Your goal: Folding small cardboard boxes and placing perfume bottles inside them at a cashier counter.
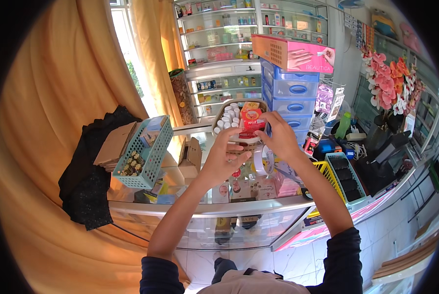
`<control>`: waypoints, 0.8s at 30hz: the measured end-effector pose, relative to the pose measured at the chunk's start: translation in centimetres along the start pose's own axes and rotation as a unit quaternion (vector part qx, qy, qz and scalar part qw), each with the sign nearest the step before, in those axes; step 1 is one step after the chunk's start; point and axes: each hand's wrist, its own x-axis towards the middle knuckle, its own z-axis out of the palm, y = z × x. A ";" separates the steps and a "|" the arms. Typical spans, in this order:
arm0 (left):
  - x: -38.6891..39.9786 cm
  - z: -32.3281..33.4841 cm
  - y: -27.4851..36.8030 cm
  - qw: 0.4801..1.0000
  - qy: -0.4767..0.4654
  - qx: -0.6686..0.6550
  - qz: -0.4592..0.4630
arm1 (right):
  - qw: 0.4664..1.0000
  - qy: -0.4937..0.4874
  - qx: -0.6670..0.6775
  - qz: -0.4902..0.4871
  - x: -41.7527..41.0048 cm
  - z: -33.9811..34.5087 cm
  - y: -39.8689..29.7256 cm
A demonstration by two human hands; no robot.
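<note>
A tan plastic basket [219,110] stands on the glass counter before me. White-capped bottles [231,117] fill its left side, with red cartons [252,118] and an orange carton [249,106] beside them. My right hand [278,136] reaches over the basket's right side, its thumb and forefinger at the edge of the red cartons. Whether it grips one is not plain. Held over the basket's near left side, my left hand [225,158] has its fingers apart and nothing in it. Below my right hand, a roll of clear tape [264,160] stands on edge near scissors [289,174].
Left stands a teal basket [140,182] beside flattened cardboard [113,147] and black cloth [89,183]. An open carton [190,158] sits nearer. Blue drawers [295,106] carrying a pink box [307,55] rise behind my right hand. A yellow basket [330,176] stands right.
</note>
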 end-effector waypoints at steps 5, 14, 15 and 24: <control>-0.7 0.0 0.2 1.000 0.019 0.008 0.003 | 0.989 -0.070 0.124 0.043 -0.2 -0.4 -1.8; -2.7 -0.9 0.6 0.998 0.041 0.049 0.020 | 0.966 -0.078 0.242 -0.037 -0.5 1.8 -3.9; -2.9 -1.1 0.8 0.997 0.047 0.050 0.023 | 0.964 -0.089 0.249 -0.032 -0.5 1.9 -4.4; -5.0 -4.9 0.6 0.988 0.071 0.138 0.021 | 0.969 -0.074 0.228 -0.067 -0.3 5.4 -7.4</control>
